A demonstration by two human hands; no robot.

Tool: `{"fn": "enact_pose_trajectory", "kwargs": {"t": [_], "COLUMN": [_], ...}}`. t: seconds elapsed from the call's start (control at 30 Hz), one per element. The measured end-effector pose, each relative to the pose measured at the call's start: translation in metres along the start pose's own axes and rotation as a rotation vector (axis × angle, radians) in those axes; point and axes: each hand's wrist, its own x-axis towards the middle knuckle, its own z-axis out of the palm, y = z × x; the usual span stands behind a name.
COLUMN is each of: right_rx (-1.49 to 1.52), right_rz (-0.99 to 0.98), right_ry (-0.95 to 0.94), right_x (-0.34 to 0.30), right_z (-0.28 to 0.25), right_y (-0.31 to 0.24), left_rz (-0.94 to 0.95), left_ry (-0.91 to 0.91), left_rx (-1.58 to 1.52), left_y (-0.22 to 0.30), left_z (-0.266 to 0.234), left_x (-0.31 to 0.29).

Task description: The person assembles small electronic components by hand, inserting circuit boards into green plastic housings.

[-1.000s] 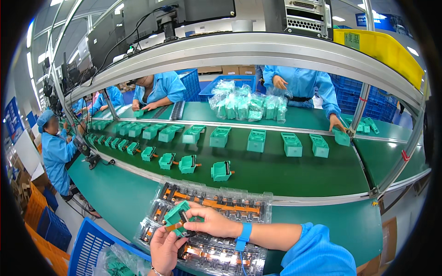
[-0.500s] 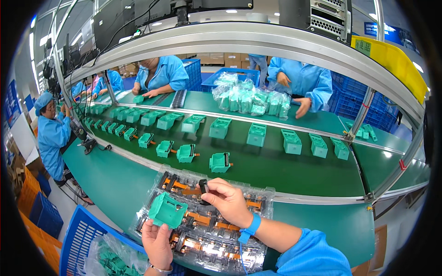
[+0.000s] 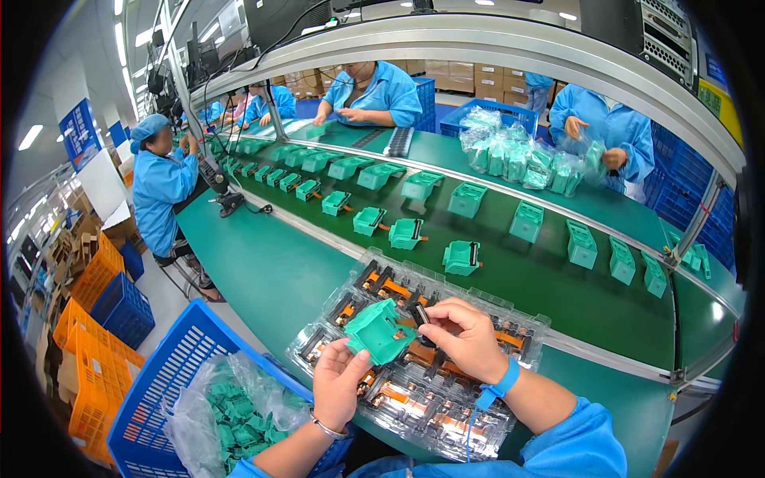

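Note:
A green plastic housing (image 3: 374, 328), hollow like a small open box, is gripped at its near edge by my left hand (image 3: 338, 384), thumb on top. Just to its right, my right hand (image 3: 466, 336) pinches a small black connector-like part (image 3: 421, 315) between thumb and fingers. The black part is tilted and close to the housing's right side; whether they touch I cannot tell. Below both hands lies a clear plastic tray (image 3: 498, 414), filled with several black parts with orange flat strips. A blue strap (image 3: 498, 384) with a cord circles my right wrist.
Beyond the tray, a dark green conveyor (image 3: 550, 307) carries rows of green housings. At lower left, a blue crate (image 3: 163, 382) holds bagged green parts. A metal frame bar (image 3: 478, 36) spans overhead. Co-workers in blue sit across the line and at left.
The view has swung left, so the scene sits farther right. My right hand has brought the black part nearer the housing. A co-worker at back right now holds a clear bag.

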Motion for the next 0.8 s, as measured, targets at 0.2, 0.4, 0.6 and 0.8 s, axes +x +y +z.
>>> {"fn": "enact_pose_trajectory", "kwargs": {"t": [0.2, 0.4, 0.6, 0.8], "right_rx": [-0.078, -0.084, -0.143, 0.099], "right_rz": [0.036, -0.076, -0.145, 0.054], "right_ry": [0.008, -0.018, -0.041, -0.095], "right_x": [0.0, 0.002, -0.002, -0.003], "right_z": [-0.002, 0.003, -0.001, -0.005], "right_y": [0.002, 0.009, 0.014, 0.022], "left_rz": [0.041, 0.132, 0.115, -0.046], "left_ry": [-0.037, -0.028, 0.002, 0.017], "left_rx": [0.066, 0.108, 0.438, 0.321], "left_y": [-0.004, -0.004, 0.02, 0.033], "left_z": [0.002, -0.001, 0.027, 0.035], "left_x": [-0.003, -0.007, -0.021, -0.024]}}
